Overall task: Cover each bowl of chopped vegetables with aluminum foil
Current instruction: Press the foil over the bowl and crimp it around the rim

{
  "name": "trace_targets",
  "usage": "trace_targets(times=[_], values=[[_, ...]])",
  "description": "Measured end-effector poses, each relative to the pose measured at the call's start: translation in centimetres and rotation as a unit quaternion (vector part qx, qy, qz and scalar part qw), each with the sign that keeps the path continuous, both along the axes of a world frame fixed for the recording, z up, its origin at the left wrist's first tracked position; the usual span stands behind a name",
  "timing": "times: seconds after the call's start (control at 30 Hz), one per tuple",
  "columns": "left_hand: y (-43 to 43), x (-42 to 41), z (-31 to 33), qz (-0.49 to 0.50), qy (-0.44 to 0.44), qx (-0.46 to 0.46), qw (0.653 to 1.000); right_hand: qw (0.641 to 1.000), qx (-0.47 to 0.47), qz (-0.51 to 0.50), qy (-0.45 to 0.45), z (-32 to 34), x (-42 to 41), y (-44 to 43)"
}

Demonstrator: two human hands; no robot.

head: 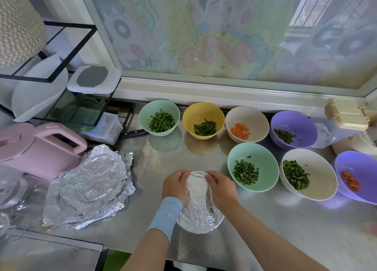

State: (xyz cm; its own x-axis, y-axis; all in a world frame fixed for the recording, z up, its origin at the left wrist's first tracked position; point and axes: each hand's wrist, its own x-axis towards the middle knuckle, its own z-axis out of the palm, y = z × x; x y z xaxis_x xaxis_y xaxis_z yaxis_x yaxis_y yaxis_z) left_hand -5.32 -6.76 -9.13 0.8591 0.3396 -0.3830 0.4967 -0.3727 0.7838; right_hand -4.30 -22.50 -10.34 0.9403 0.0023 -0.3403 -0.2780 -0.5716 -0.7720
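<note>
Plainly thin, light and easily creased, the foil sheet [199,199] drapes a bowl [201,231] near the surface's [285,219] front edge. It would likely tear if tugged, so it is best pinched at its margin. The left hand [177,186] and right hand [221,189] both clamp its far edge. Spare foil [87,189] lies toward the left edge, and uncovered bowls [267,158] stand beyond.

silver foil [199,201], pink kettle [38,148]

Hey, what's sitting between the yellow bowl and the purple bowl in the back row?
In the head view, a beige bowl of diced carrot sits between the yellow bowl and the back purple bowl.
</note>
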Motion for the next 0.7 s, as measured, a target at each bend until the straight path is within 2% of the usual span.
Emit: trace_targets(times=[0.07, 0.17, 0.27, 0.4, 0.5, 0.7], values=[[-0.2, -0.3, 0.0, 0.004, -0.001, 0.015, 1.000, 0.999, 0.044, -0.004, 0.014, -0.1, 0.4, -0.2], [0.0, -0.2, 0.0, -0.006, 0.012, 0.019, 1.000, 0.998, 0.062, -0.001, 0.025, -0.2, 0.7, -0.2], [0.5, 0.6, 0.5, -0.055, 0.034, 0.051, 0.997, 0.997, 0.070, 0.013, 0.031, -0.1, 1.0, -0.4], [0.4, 0.8, 0.8, -0.089, -0.005, -0.021, 0.996, 0.996, 0.080, 0.021, 0.030, 0.0, 1.1, -0.4], [0.3, 0.6, 0.3, -0.071, -0.004, -0.050, 0.996, 0.996, 0.087, 0.012, 0.024, -0.2, 0.8, -0.5], [0.1, 0.7, 0.4, -0.056, 0.016, -0.057, 0.997, 0.995, 0.090, 0.027, 0.017, -0.2, 0.8, -0.6]])
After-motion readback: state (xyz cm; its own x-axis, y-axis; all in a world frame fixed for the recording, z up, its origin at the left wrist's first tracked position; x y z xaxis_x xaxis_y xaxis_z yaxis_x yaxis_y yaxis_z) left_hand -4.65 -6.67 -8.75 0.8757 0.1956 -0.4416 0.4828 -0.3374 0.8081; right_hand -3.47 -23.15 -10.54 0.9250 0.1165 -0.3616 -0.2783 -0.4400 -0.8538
